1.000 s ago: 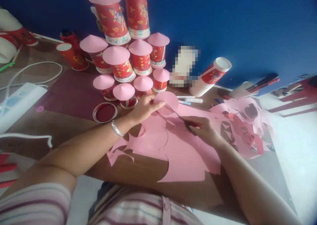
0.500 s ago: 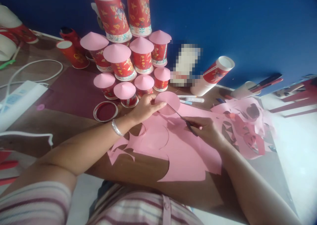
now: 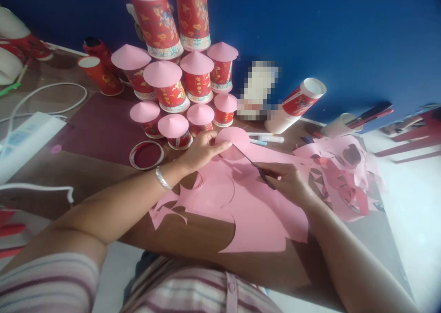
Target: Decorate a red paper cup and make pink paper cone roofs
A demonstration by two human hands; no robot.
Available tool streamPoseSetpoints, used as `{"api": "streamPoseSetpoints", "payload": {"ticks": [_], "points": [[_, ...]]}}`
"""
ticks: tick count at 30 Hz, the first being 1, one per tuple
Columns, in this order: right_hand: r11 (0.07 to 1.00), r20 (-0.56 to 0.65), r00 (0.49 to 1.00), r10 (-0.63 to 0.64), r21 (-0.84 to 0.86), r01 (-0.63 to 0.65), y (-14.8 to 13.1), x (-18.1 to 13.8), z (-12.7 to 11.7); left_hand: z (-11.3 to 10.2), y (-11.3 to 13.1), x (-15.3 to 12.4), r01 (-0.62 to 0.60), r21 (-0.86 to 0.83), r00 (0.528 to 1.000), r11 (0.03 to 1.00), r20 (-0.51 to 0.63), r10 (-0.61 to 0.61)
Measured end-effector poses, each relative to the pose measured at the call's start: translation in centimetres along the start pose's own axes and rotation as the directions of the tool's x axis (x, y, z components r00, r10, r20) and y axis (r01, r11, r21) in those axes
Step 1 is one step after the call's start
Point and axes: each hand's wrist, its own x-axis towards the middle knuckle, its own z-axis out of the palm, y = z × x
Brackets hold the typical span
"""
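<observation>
My left hand (image 3: 204,153) pinches the left edge of a pink paper circle (image 3: 234,136), thumb on top, holding it just above the table. My right hand (image 3: 287,180) is closed on dark scissors (image 3: 264,177). Their slim blades run up and left onto the circle, the tip close to my left thumb. Whether the blades are apart is hard to see. Below both hands lies a large pink paper sheet (image 3: 257,223) with curved cut edges and a drawn arc. Pink offcuts (image 3: 166,215) lie beside it, under my left forearm.
Red cups with pink cone tops (image 3: 163,74) stand stacked behind my left hand. A round red lid (image 3: 147,155) lies left of it. Markers (image 3: 270,139) lie beyond the circle. Paper scraps (image 3: 347,175) heap at the right. A white power strip (image 3: 29,143) is at far left.
The circle's right side has shifted slightly left and looks more bent around the blades. Both hands stay almost where they were.
</observation>
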Motion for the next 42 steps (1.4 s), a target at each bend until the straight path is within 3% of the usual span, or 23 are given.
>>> {"api": "streamPoseSetpoints", "payload": {"ticks": [5,9,16,21,24,27,29,30,32,34,36,38,42], "points": [[0.997,-0.01,1.0,-0.027,-0.076,0.026,-0.2,0.0,-0.1,0.0,0.0,0.0,0.008,-0.01,0.999,1.0,-0.038,-0.009],[0.97,-0.028,0.997,-0.072,-0.233,0.063,-0.1,-0.1,-0.5,0.0,-0.1,0.1,-0.001,-0.098,0.998,0.995,-0.059,-0.004],[0.708,-0.03,0.99,-0.137,-0.702,0.076,0.0,-0.6,-1.8,0.1,-0.1,-0.2,0.104,-0.21,0.993,0.972,-0.036,-0.114],[0.547,-0.049,0.999,-0.023,-0.836,-0.028,-0.1,-1.5,-3.6,0.2,-0.6,-0.2,0.086,-0.277,0.995,0.957,-0.026,-0.097],[0.515,0.05,0.999,0.003,-0.856,0.042,-0.2,-2.3,-4.8,0.3,-0.8,-0.3,0.091,-0.274,0.994,0.957,-0.034,-0.104],[0.493,0.089,0.994,-0.062,-0.863,0.108,-0.6,-2.7,-4.8,0.5,-0.7,-0.4,0.085,-0.267,0.994,0.96,-0.045,-0.101],[0.521,-0.007,0.988,-0.155,-0.85,0.076,-1.3,-2.5,-3.7,0.8,-0.4,-0.6,0.078,-0.306,0.994,0.949,-0.053,-0.099],[0.599,-0.074,0.981,-0.181,-0.799,0.05,-1.6,-2.2,-2.8,1.0,-0.2,-0.7,0.076,-0.336,0.994,0.939,-0.054,-0.1],[0.835,-0.165,0.971,-0.176,-0.547,0.058,-2.3,-1.2,-0.6,1.4,0.1,-0.9,0.079,-0.379,0.994,0.922,-0.043,-0.103],[0.98,-0.194,0.977,-0.088,-0.194,0.05,-2.7,0.1,1.6,1.8,0.3,-1.2,0.094,-0.378,0.994,0.921,-0.017,-0.109],[0.997,-0.2,0.98,-0.019,0.075,0.034,-2.9,1.2,3.2,2.0,0.4,-1.4,0.113,-0.351,0.993,0.93,0.012,-0.116],[0.981,-0.25,0.968,0.016,0.189,0.032,-2.9,2.1,4.0,1.9,0.5,-1.5,0.12,-0.323,0.993,0.939,0.039,-0.113],[0.997,-0.241,0.97,-0.039,0.059,0.055,-3.0,2.8,3.9,1.3,1.0,-1.3,0.071,-0.219,0.997,0.973,0.049,-0.062]]}}
